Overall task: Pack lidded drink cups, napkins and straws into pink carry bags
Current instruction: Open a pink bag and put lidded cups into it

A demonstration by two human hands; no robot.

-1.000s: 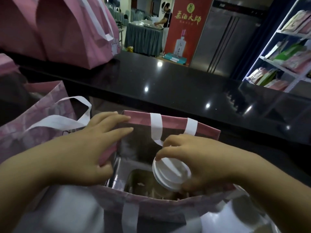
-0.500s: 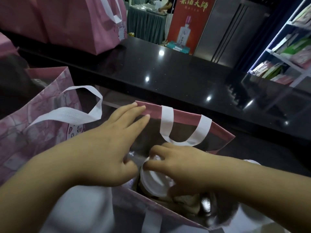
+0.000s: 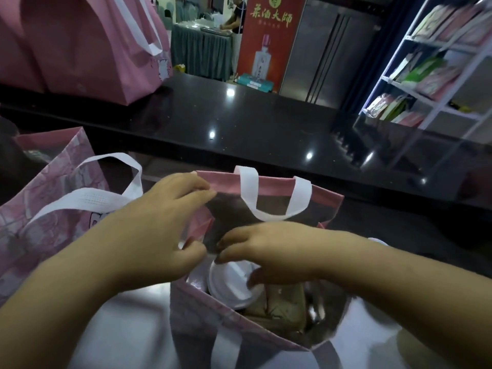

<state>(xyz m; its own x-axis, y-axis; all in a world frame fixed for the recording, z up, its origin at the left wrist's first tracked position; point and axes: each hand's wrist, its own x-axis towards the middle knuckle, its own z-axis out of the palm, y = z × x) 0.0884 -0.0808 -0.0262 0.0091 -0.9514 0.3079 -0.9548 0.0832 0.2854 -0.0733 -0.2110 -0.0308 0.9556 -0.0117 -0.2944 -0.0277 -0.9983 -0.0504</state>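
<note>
While the left hand (image 3: 159, 230) was stretched over the pink bag (image 3: 274, 186) from its left side, its fingers (image 3: 197, 189) lay close together on the bag's far rim. Its thumb pressed the side wall from below, so the hand pinched that wall. The right hand (image 3: 274, 251) was down in the bag from the right side, palm down. Its fingers (image 3: 226, 255) were curled round the white lid of a cup (image 3: 229, 286). The cup stood upright inside the bag, near the left wall, with its lid facing up. A brown flat thing (image 3: 282, 307) lay in the bag just right of the cup. A second pink bag (image 3: 40, 209) stood left of the bag, and the black tabletop (image 3: 266, 134) ran behind it.
</note>
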